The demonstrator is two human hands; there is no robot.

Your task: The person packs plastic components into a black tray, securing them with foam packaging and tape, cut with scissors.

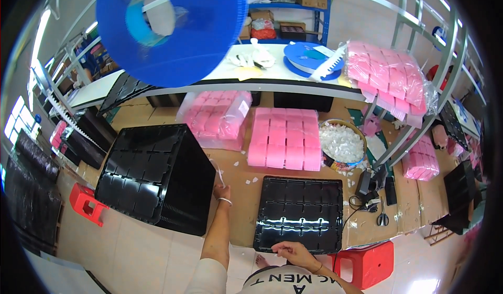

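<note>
My left hand (pixel 222 193) is closed around a thin whitish strip (pixel 218 172), beside the right side of a tall stack of black plastic trays (pixel 136 168). In front of me lies a black tray (pixel 299 210) with moulded compartments, face up on the cardboard-covered bench. At its near edge my right hand (pixel 294 252) has its fingers bent and drawn together; whatever is between them is too small to make out. Just beyond the tray sits a block of pink foam sheets (pixel 284 139).
A round tin (pixel 343 143) of white scraps, scissors (pixel 383 218) and a black device (pixel 369 182) with a cord lie to the right. A large blue reel (pixel 209 37) hangs overhead. Wrapped pink bundles (pixel 217 115), a red stool (pixel 374 265) and metal frame posts (pixel 408 142) stand around.
</note>
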